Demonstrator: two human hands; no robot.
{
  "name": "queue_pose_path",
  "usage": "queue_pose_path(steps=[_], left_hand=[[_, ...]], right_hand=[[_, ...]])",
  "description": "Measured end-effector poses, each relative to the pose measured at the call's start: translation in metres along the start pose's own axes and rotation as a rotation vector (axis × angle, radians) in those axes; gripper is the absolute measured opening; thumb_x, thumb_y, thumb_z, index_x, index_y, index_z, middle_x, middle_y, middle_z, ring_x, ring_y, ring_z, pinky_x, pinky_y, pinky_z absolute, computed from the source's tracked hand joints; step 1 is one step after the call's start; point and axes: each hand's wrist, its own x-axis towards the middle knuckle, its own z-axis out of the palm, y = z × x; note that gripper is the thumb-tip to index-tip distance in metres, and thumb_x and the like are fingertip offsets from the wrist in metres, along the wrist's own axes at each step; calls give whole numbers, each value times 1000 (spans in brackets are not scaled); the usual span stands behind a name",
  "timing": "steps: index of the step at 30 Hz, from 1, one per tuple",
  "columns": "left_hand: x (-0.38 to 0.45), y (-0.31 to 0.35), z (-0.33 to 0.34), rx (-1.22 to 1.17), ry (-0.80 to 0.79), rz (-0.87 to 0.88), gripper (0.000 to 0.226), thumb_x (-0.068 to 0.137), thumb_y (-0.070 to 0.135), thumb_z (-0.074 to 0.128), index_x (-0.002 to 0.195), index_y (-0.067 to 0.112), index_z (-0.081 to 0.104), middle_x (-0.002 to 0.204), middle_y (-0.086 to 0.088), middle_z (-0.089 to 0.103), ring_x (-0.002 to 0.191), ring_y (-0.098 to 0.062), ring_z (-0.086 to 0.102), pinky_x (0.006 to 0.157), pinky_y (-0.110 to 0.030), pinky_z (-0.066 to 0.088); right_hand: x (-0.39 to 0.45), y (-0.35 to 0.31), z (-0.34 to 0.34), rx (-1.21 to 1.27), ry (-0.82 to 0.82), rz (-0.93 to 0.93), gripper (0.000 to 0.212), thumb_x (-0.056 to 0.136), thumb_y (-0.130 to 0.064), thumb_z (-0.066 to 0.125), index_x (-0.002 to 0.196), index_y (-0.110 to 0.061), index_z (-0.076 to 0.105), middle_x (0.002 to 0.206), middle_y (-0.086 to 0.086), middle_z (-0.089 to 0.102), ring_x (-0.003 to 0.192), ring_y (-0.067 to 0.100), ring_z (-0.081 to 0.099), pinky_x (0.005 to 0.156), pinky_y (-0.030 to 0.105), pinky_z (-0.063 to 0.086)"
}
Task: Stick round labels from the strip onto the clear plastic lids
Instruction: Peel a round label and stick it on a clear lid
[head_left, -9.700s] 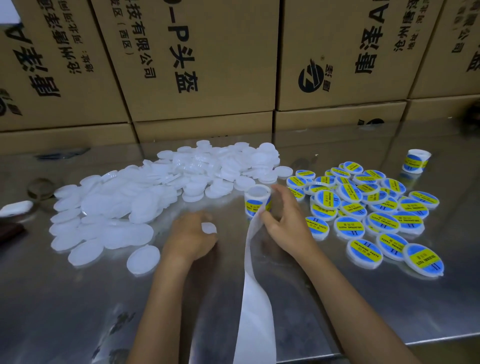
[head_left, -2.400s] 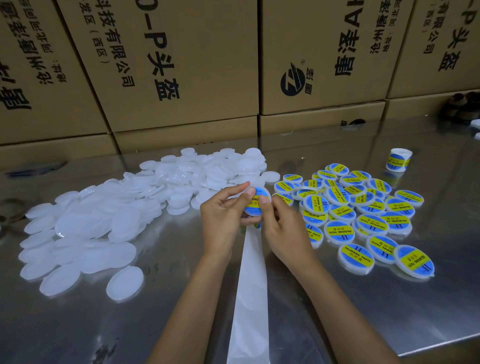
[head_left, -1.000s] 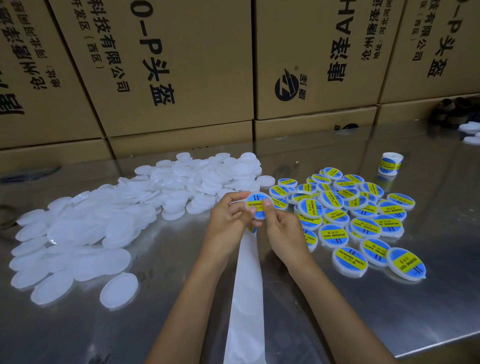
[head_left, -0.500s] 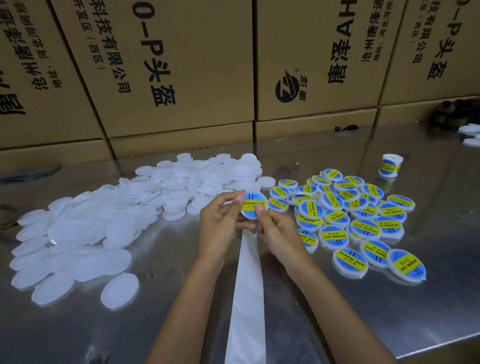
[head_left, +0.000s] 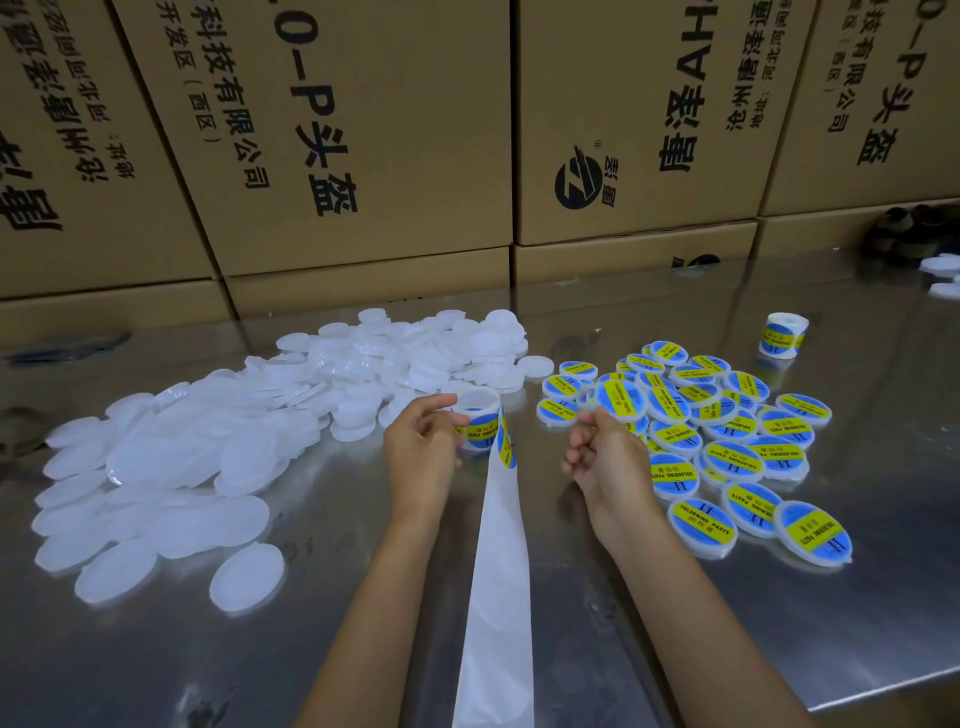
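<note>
My left hand (head_left: 421, 447) grips the label roll (head_left: 480, 418), fingers curled round its left side; roll is a short cylinder standing on end, white core, glossy blue/yellow round labels on the outer wrap. Spent backing strip (head_left: 496, 587), smooth white, runs from the roll toward me and off the bench's near edge. One round label (head_left: 505, 441) is peeling off edge-on where the strip leaves the roll.

My right hand (head_left: 605, 457) hangs above the bench (head_left: 363, 649), fingers loosely curled, gripping nothing I can see. Its fingertips sit just at the near edge of the labelled lids (head_left: 727, 447): flat clear discs with raised rims, each with a blue/yellow label, scattered and overlapping on the right.

Bare lids (head_left: 208, 457) heaped on the left, translucent frosted-white discs, many overlapping; one lies apart at the near edge of the heap (head_left: 247, 577).

Second label roll (head_left: 783, 335) upright far right. Bench is brushed reflective steel. Printed corrugated cartons (head_left: 363, 130) stacked along the back.
</note>
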Motion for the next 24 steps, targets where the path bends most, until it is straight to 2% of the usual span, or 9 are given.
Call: queue_pose_path(steps=[4,8,11,14,16,20,22,24], left_hand=[[4,-7,-2,43,19,-70,28,91,-7,50,97,12,70,86,-5,71,64,-8,62,54,-22,47],[6,-12,-2,88,-12,-104,28,95,-4,47,103,10,69,85,-2,69,61,-2,62,49,-20,50],[6,-15,-1,84,-48,-127,25,95,-4,48,105,8,67,88,-4,69,71,-9,62,58,-26,53],[6,-15,0,94,-60,-118,25,94,-5,49,105,8,67,93,-5,70,80,-14,64,66,-31,56],[9,-14,-3,160,-14,-72,27,92,-4,49,105,9,69,98,-6,71,86,-18,64,79,-34,55],[27,-9,-26,444,187,56,32,93,-1,50,118,9,67,120,-9,66,103,-21,59,88,-28,45],[44,-5,-35,559,214,119,35,93,-1,53,125,7,64,129,-15,61,116,-31,56,97,-36,45],[63,2,-37,712,172,196,40,93,0,54,132,8,61,137,-16,54,129,-33,47,102,-40,42]], right_hand=[[-1,-1,0,4,-21,-16,14,102,-13,46,92,-10,57,56,2,50,44,11,45,45,24,42],[-1,8,3,-239,-76,-160,18,98,-6,46,89,-12,62,65,4,57,51,12,53,50,24,48],[-3,23,6,-546,-190,-318,12,96,-10,54,99,-20,60,93,-3,66,80,8,61,78,30,51],[-2,37,5,-808,-355,-397,32,96,-15,58,127,-19,51,129,-7,58,119,6,54,102,29,45],[-1,39,3,-846,-393,-397,41,96,-17,57,135,-19,47,140,-6,53,130,8,48,108,32,42],[1,41,3,-827,-366,-379,36,96,-24,58,130,-26,48,140,-7,54,130,7,50,109,35,41],[2,41,5,-825,-352,-380,32,95,-25,59,125,-31,49,136,-8,56,127,7,52,108,35,42],[3,41,7,-834,-341,-387,27,95,-26,59,118,-34,48,130,-9,59,122,7,55,105,33,44]])
